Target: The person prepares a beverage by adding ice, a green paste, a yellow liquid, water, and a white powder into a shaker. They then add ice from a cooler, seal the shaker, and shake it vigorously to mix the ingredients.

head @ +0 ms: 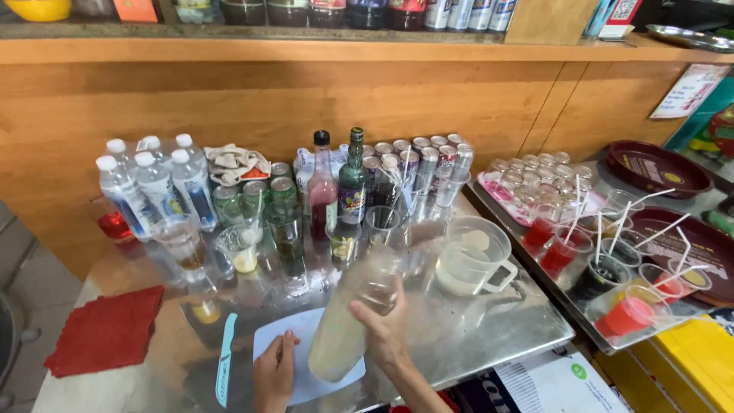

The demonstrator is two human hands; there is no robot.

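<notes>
Near the front edge of the steel tabletop (pixel 489 329), the person's right hand (pixel 386 329) has its fingers wrapped round a tall clear shaker (pixel 352 321), roughly at mid-height. The shaker is blurred, so whether it is glass or plastic I cannot tell. Its lower part looks milky, as if some pale liquid sits there, which would put most of the weight low. I'd judge it stiff, smooth-walled and likely slippery if wet, so a full wrap round the middle, as now, seems the sound place to hold it.

Its long axis leans: the base rests on or just above a white cutting board (pixel 306 367) near the front edge, and the top tilts up and to the right, toward a clear measuring jug (pixel 474 260).

The left hand (pixel 274 375) lies on the board just beside the shaker's base, fingers loosely curled and holding nothing I can see. A blue-handled knife (pixel 225 359) lies left of the board, and a red cloth (pixel 107 330) sits toward the left edge.
</notes>
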